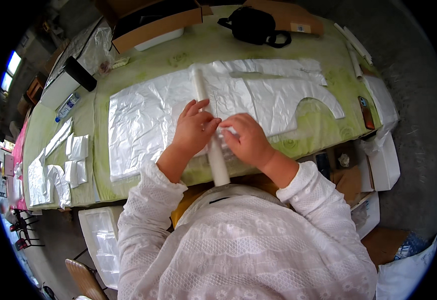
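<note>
A stack of thin white plastic bags [143,117] lies flat on the table, its cut-out handle strips [323,95] stretching to the right. Across it runs a long whitish tube [220,170], its near end by my waist. My left hand [196,127] is over the tube, thumb and index finger pinched together, the other fingers raised apart. Just right of it, my right hand [247,137] is closed, fingertips almost meeting the left ones. A small white bit shows at the right fingers; what either pinch holds is too small to make out.
Smaller folded plastic bags [77,160] lie at the left, near a water bottle [67,107] and a black cylinder [80,73]. At the back are an open cardboard box [158,25] and a black bag [252,25]. A phone [365,112] rests by the right edge.
</note>
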{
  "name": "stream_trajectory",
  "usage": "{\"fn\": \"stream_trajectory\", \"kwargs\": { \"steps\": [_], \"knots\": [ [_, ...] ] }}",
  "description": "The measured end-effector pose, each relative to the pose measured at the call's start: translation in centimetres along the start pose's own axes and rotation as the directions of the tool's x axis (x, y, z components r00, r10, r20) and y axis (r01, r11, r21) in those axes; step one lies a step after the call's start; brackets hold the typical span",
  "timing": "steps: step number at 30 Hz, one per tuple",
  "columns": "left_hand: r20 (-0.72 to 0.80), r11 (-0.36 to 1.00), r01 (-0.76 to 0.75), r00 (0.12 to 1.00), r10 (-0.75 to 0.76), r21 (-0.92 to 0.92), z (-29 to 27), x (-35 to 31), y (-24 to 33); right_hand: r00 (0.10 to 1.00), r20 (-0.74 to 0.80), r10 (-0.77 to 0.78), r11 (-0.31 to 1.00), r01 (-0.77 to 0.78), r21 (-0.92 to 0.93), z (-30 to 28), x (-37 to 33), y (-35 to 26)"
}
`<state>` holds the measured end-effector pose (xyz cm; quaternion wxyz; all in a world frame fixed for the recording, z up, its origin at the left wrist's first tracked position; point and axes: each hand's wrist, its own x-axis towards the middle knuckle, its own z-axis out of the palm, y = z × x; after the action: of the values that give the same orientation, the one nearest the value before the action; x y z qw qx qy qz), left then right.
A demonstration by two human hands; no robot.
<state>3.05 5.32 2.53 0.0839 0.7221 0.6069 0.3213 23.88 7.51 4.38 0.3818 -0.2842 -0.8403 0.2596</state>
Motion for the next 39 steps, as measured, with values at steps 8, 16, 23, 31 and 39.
{"fn": "stream_trajectory", "kwargs": {
  "steps": [8,16,23,31,39],
  "knots": [
    [-0.042,0.969,0.205,0.976,-0.213,-0.140,-0.9,-3.7,-0.7,0.952,0.041,0.303,0.767,-0.218,-0.604,2.4,7.0,6.4],
    [-0.107,0.954,0.176,0.973,-0.206,-0.241,-1.0,-3.9,-1.3,1.000,0.009,-0.025,0.940,0.027,-0.341,7.5,10.2,5.8],
    [-0.590,0.824,-0.072,0.734,-0.338,-0.562,-0.8,-6.0,-4.7,0.925,0.339,-0.172,0.985,0.173,0.027,8.4,5.0,-1.9],
    [0.259,0.960,-0.134,0.945,0.199,-0.247,-7.0,0.5,-1.3,0.960,0.267,-0.086,0.991,0.055,0.122,10.3,3.8,-3.0],
    [-0.116,0.972,0.130,0.987,-0.109,0.195,-8.8,-8.9,-8.0,0.974,0.028,-0.227,0.966,0.221,0.134,5.9,-2.2,-3.3]
  ]
}}
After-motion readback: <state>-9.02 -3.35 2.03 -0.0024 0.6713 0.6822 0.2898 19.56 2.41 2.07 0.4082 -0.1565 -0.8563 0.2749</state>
